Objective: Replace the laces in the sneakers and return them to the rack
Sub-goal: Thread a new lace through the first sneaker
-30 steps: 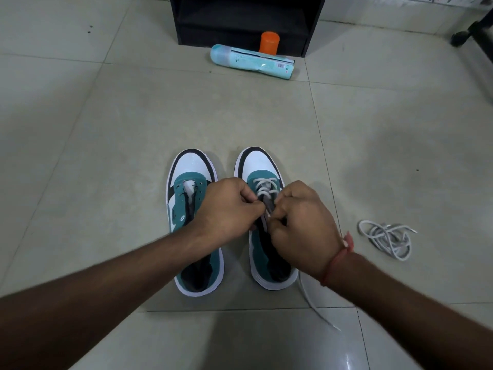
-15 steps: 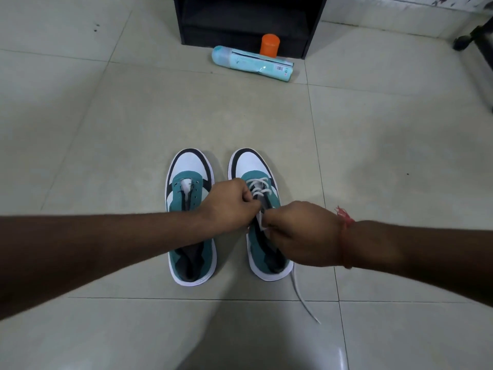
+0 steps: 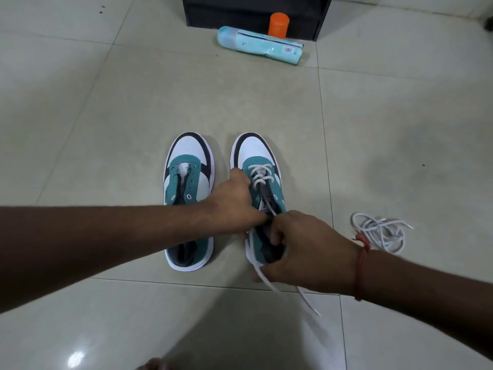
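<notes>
**A:** So where's the lacing at? The right-hand teal, white and black sneaker (image 3: 262, 182) is laced over only its front few eyelets with a white flat lace (image 3: 260, 173). The matching left-hand teal sneaker (image 3: 186, 188) is bare, eyelets empty. Both are stood side by side on the pale tiled floor (image 3: 106, 116), toes pointed away toward the black rack (image 3: 256, 12).

**B:** Hands? The left hand (image 3: 234, 201) is curled at the inner eyelet row of the laced shoe; a pinch on the lace is likely, but the fingertips can't be seen. The right hand (image 3: 301, 249) is closed around the loose lace end, which is trailed out toward the camera below it.

**A:** Key thing for the next eyelet, I'd guess: the shoe's long axis is run straight away from the person, so the unlaced eyelets are nearer, right between the two hands. The left hand is closer to them.

**B:** A second bundle of white lace (image 3: 381, 233) is left on the floor well to the right, nearest the right hand.
</notes>
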